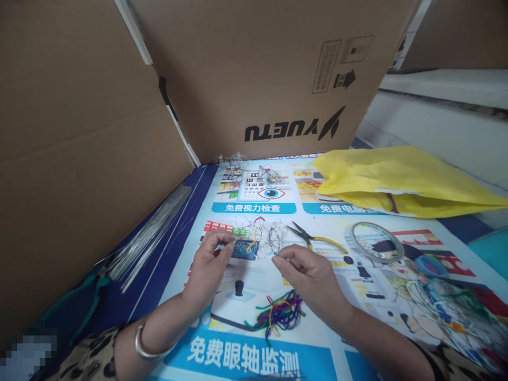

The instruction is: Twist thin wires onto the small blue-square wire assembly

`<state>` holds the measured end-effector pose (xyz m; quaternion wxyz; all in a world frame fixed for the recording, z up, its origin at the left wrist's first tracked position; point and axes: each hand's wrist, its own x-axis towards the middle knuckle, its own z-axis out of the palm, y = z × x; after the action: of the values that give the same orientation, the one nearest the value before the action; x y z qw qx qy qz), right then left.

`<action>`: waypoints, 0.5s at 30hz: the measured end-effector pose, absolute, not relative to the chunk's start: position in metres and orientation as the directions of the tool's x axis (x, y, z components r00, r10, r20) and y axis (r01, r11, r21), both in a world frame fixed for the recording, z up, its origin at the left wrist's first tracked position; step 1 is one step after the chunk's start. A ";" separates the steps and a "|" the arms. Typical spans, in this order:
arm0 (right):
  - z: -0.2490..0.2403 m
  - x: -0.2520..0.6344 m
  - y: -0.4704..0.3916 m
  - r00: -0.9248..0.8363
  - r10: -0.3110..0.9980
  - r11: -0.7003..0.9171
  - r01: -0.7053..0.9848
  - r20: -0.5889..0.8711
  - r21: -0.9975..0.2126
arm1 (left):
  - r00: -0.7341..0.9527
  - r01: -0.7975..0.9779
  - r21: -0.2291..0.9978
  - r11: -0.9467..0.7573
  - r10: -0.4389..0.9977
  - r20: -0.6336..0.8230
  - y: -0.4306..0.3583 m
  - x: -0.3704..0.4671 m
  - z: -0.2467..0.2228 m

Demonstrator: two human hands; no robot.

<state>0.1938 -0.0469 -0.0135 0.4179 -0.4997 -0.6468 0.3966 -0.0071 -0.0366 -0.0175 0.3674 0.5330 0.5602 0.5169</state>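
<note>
My left hand [210, 264] is closed in a pinch, thumb against fingertips, at the left side of a tangle of thin looped wire [275, 236]. Opposite it, my right hand [313, 280] pinches the lower end of the wire by the fingertips. A yellow thread [253, 241] and a short red piece show among the loops. The wire is so fine that its exact path between the hands cannot be made out. Below the hands lies a heap of short coloured threads [280, 315], purple, green, red and yellow. Yellow-handled pliers [317, 239] rest just beyond my right hand.
Cardboard walls [254, 69] stand at the back and left. Straight wires [153, 233] and teal-handled pliers [75, 312] lie left. A yellow bag [381, 169], a tape roll [377, 242] and a tangled pile of wires and threads [456, 312] sit right. More looped wire [236, 164] lies behind.
</note>
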 end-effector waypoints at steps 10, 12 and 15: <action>-0.013 0.193 -0.048 -0.155 0.979 0.177 0.303 0.135 -0.936 | -0.226 0.126 0.991 -0.050 0.971 0.077 -0.036 -0.005 -0.018; -0.013 0.194 -0.049 -0.159 0.978 0.176 0.301 0.133 -0.937 | -0.223 0.123 0.992 -0.039 0.973 0.066 -0.036 -0.006 -0.018; -0.012 0.194 -0.049 -0.161 0.977 0.181 0.300 0.137 -0.937 | -0.227 0.106 0.994 -0.027 0.973 0.051 -0.036 -0.006 -0.017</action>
<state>0.1938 -0.0486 -0.0124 0.4178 -0.4951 -0.6448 0.4056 -0.0058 -0.0363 -0.0168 0.4026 0.4736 0.5696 0.5378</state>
